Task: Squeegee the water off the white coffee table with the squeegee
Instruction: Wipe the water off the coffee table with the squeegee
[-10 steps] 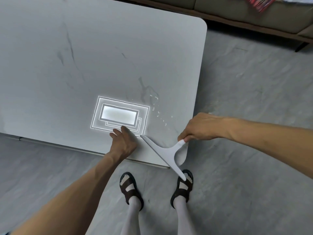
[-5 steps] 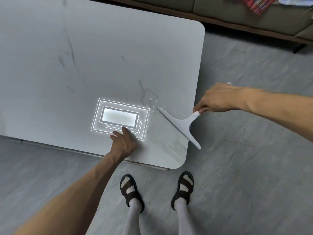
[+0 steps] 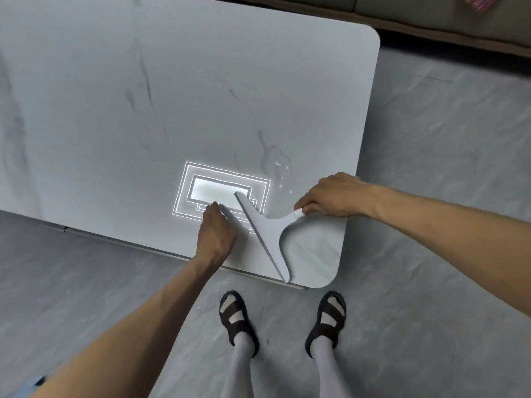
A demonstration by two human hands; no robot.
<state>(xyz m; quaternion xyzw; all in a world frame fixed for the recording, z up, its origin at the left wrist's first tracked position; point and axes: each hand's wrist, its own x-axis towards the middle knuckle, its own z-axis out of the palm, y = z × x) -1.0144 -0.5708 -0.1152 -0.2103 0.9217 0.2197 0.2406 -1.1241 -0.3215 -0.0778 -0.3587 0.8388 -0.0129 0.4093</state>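
The person stands at the near right corner of the table, sandals [image 3: 237,323] planted on the grey floor [image 3: 431,196] just short of the edge, which puts both arms within easy reach of the wet patch.

The left hand [image 3: 217,234] lies flat on the white coffee table [image 3: 201,81] beside the near edge, fingers straight and grasping nothing. It looks like a brace for the lean.

Just right of it sits the squeegee [image 3: 267,225]. Its long blade runs diagonally from the near edge up towards the middle of the top, an angle that suits sweeping water off this corner. The right hand [image 3: 333,195] is wrapped around the handle's end, knuckles up, placed to press down and pull. Whether the blade's full length touches the surface is hard to tell.

Beyond the blade tip glows the reflection of a ceiling light [image 3: 218,193], and to its right a scatter of water droplets [image 3: 280,173] waits uncleared.

Farthest off, a sofa [image 3: 431,12] borders the table.
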